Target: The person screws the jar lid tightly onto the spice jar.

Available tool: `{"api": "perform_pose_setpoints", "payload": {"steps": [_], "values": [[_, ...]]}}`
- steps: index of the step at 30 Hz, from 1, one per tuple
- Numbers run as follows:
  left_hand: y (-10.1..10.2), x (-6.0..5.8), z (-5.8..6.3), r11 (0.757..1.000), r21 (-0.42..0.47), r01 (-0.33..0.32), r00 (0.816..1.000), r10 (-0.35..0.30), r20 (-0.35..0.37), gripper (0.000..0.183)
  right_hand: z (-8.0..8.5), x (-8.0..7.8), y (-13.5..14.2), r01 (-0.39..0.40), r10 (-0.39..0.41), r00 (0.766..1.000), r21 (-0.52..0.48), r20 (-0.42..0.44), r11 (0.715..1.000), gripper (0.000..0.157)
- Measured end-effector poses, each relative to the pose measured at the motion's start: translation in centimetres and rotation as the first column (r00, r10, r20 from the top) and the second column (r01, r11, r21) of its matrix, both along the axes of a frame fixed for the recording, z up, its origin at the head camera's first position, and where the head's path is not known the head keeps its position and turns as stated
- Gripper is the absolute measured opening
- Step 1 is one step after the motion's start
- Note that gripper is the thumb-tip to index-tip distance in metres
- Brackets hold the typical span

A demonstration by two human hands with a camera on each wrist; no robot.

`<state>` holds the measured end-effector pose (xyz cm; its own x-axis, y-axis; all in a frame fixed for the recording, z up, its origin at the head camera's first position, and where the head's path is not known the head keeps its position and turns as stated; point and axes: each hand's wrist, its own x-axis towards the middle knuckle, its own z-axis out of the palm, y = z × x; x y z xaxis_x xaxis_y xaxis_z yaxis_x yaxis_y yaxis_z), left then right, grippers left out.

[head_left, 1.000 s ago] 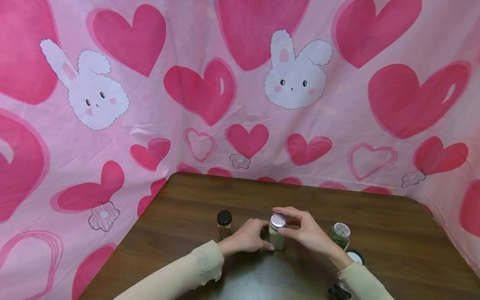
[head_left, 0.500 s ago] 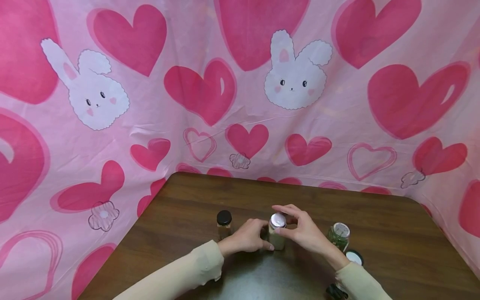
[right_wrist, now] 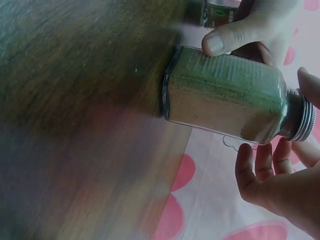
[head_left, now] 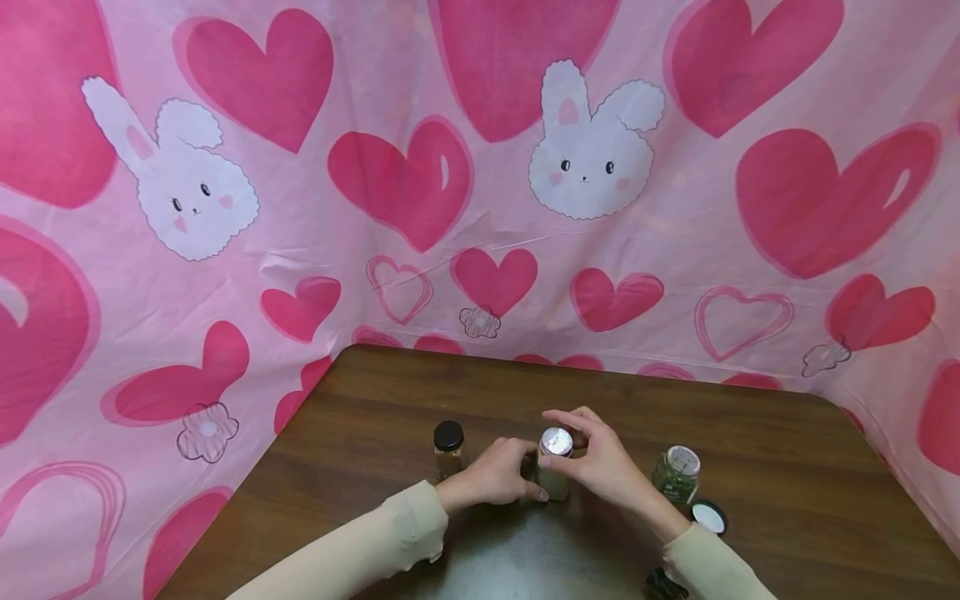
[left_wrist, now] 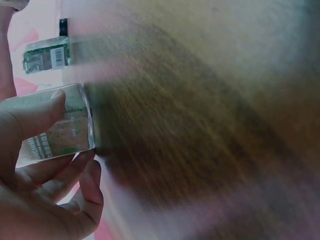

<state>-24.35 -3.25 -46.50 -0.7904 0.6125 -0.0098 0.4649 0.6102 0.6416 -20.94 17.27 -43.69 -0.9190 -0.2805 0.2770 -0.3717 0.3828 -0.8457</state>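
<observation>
A square glass spice jar (right_wrist: 225, 97), filled with tan powder, stands upright on the table under a silver metal screw lid (head_left: 557, 441). My left hand (head_left: 497, 473) grips the jar low on its body, its thumb (left_wrist: 47, 112) across the label. Up at the top, my right hand (head_left: 603, 458) pinches the lid between thumb and fingers. In the right wrist view, some of that hand's fingers (right_wrist: 265, 162) sit just off the jar's shoulder. Part of the jar is hidden behind the hands in the head view.
Left of the hands stands a brown spice jar (head_left: 448, 454) with a black lid. On the right is a jar of green herbs (head_left: 677, 477), beside an upturned black lid (head_left: 708, 517) with a white liner. A black object (head_left: 666, 583) lies near the right sleeve.
My right hand has turned slightly on the lid, its thumb sliding left across the front, while its forearm shifted left and uncovered more of the herb jar. The left hand held still.
</observation>
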Motion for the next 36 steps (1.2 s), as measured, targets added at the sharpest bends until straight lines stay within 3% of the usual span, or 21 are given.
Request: {"api": "perform_pose_setpoints", "payload": {"steps": [6,12,21,36], "values": [[0.0,0.1,0.0,1.0,0.003,0.0,1.0,0.0,-0.012,0.045,0.2,0.3,0.3,0.006,-0.005,1.0,0.027,-0.009,1.0,0.071],[-0.1,0.1,0.0,1.0,0.003,-0.004,1.0,0.004,-0.001,0.047,0.1,0.4,1.6,-0.104,0.109,0.993,-0.076,0.052,0.992,0.057],[-0.1,0.0,0.0,1.0,0.001,-0.004,1.0,0.004,0.018,0.048,-0.1,0.0,2.5,-0.218,0.221,0.975,-0.065,0.033,0.974,0.054],[0.0,0.1,0.2,1.0,-0.007,-0.01,1.0,0.01,0.015,0.049,0.0,-0.2,2.6,-0.212,0.214,0.975,-0.045,0.053,0.976,0.046]]}}
